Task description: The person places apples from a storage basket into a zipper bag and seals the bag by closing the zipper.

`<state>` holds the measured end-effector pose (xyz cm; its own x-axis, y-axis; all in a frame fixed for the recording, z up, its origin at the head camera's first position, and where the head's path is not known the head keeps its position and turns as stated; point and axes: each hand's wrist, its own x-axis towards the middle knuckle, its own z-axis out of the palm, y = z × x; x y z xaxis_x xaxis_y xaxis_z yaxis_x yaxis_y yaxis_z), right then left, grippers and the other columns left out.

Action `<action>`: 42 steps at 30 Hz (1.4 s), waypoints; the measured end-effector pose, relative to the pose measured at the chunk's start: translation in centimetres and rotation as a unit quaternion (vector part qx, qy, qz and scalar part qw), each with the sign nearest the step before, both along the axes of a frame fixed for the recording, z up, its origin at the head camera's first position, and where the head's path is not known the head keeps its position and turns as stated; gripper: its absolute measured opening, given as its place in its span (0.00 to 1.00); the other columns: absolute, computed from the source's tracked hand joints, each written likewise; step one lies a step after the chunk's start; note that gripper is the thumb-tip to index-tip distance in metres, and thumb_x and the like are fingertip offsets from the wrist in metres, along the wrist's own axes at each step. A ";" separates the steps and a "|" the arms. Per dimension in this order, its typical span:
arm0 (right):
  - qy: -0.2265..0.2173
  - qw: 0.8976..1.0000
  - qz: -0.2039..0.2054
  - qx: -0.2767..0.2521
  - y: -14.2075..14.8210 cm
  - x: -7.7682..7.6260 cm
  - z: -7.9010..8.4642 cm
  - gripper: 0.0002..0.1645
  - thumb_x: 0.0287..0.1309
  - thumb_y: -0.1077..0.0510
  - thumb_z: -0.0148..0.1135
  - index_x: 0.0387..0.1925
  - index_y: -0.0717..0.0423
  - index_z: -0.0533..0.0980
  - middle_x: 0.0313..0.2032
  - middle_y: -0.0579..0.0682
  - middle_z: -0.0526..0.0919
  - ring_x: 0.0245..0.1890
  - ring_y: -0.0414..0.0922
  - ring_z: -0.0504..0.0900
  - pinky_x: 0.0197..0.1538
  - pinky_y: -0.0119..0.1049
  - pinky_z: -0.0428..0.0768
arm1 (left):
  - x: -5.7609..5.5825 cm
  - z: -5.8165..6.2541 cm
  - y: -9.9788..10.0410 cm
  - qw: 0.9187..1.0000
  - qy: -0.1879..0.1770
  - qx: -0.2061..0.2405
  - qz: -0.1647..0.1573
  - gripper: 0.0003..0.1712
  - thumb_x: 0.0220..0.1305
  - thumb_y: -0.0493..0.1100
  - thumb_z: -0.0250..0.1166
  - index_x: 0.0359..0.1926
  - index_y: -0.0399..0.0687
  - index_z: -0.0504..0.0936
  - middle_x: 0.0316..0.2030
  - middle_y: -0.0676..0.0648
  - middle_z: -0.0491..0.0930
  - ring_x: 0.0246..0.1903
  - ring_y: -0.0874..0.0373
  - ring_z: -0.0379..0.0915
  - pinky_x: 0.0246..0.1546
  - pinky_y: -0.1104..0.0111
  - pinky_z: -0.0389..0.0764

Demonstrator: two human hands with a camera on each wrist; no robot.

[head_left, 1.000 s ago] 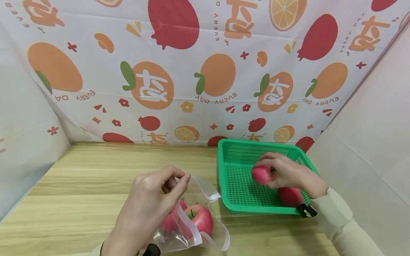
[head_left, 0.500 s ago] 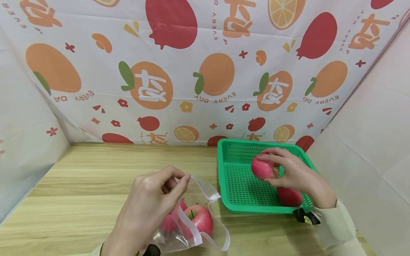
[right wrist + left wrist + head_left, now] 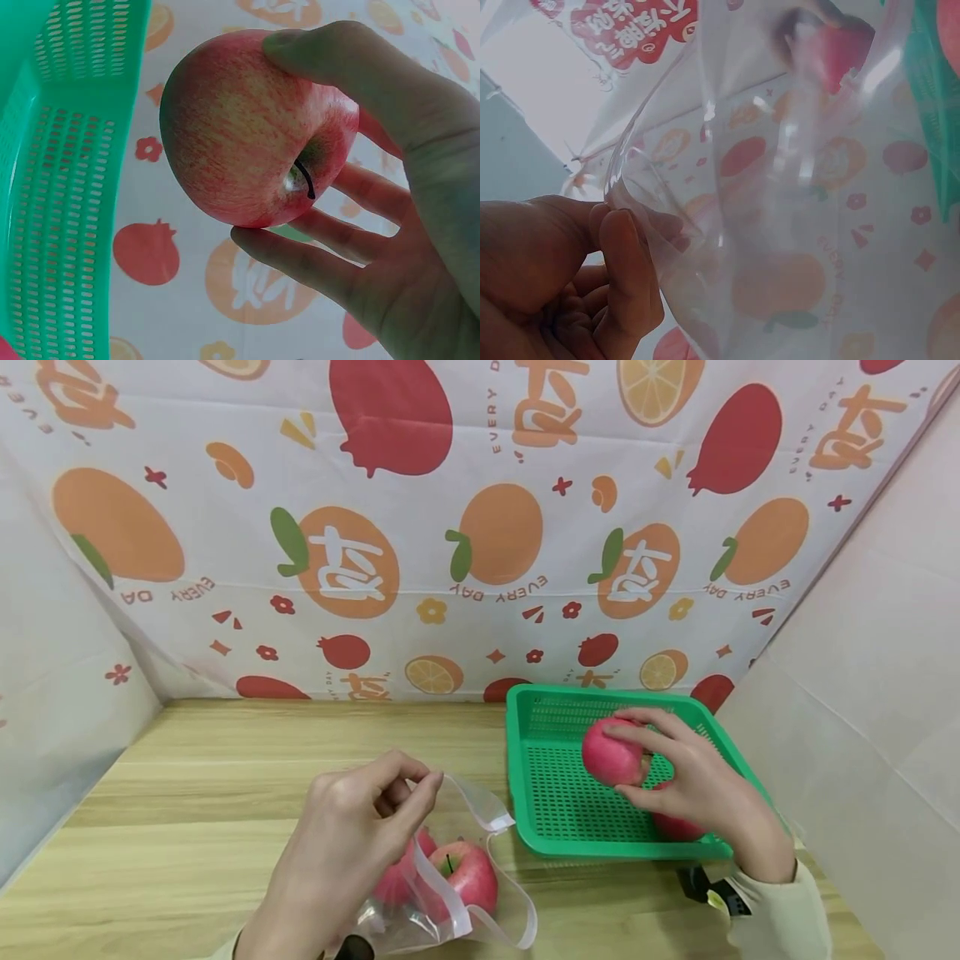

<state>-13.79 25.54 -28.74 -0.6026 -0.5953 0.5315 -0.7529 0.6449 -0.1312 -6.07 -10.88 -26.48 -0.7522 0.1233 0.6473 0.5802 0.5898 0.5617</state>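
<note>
My left hand [image 3: 348, 835] pinches the edge of a clear plastic bag [image 3: 405, 922] between thumb and fingertips. Inside the bag, a red apple [image 3: 471, 878] with a dark stem shows, with more red fruit partly hidden behind my hand. My right hand [image 3: 693, 768] holds another red apple [image 3: 609, 753] over the green basket [image 3: 525, 827], thumb on one side and fingers on the other. In the right wrist view the apple's stem end [image 3: 304, 176] faces the camera. A further apple [image 3: 678, 827] lies in the basket, partly covered by my right hand.
The basket stands on the right of the wooden table [image 3: 210, 785], close to the back wall and the right wall. A fruit-print sheet [image 3: 420, 560] covers the back wall. The bag's pale band [image 3: 525, 918] loops out to the right, just in front of the basket.
My right hand has raised the apple a little from lower in the basket, its wrist turning slightly. My left hand keeps its pinch on the bag in nearly the same place.
</note>
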 end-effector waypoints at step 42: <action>0.101 0.967 0.195 -0.128 -4.4 5.3 2.2 0.27 0.61 0.48 0.72 0.56 0.61 0.80 0.57 0.65 0.77 0.60 0.53 0.75 0.55 0.30 0.82 | -0.5 0.3 0.6 0.999 -0.028 -0.026 -0.002 0.10 0.59 0.32 0.73 0.30 0.52 0.84 0.14 0.67 0.70 0.09 0.78 0.60 0.10 0.80 0.62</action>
